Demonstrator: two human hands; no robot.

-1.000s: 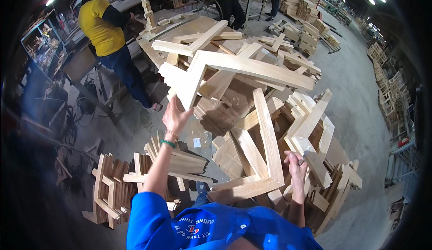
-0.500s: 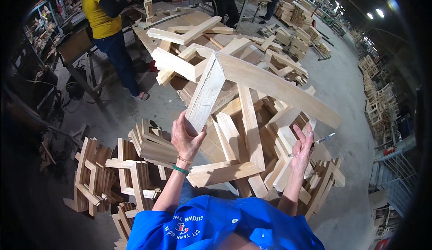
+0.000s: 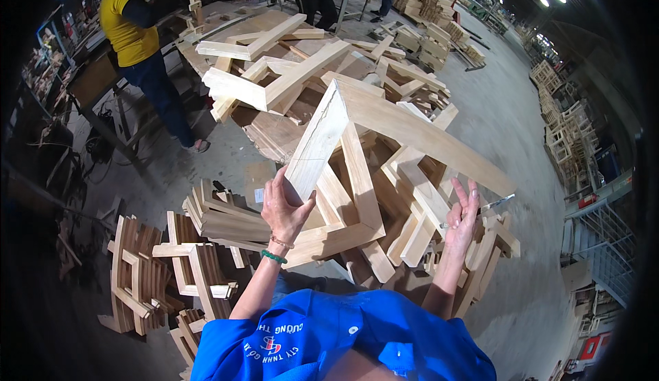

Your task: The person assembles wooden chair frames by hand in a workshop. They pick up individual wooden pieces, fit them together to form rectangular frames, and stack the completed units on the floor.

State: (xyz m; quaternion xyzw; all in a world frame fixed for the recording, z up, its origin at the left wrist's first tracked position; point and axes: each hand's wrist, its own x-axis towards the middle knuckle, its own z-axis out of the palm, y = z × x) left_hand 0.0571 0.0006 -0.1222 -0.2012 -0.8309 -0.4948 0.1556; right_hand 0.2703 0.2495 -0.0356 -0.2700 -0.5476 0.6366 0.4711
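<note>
My left hand grips the lower end of a pale, L-shaped wooden frame piece, thumb on one side and fingers on the other. Its short arm shows a dark, crack-like line and a thin cross line. The mitred corner points away from me, and the long arm slopes down to the right. Near that far end is my right hand, two fingers raised and the others curled around a slim pen-like stick. The right hand appears apart from the wood. Underneath lies another angled wooden piece.
Similar wooden pieces pile on a worktable. Stacked frames stand at lower left, with more wood at lower right. A person in yellow stands far left; others are at the back. Pallet-like stacks line the right.
The view has shifted, so the table and background sit further left. My left hand keeps its grip on the frame piece; the right hand still holds the pen-like stick.
</note>
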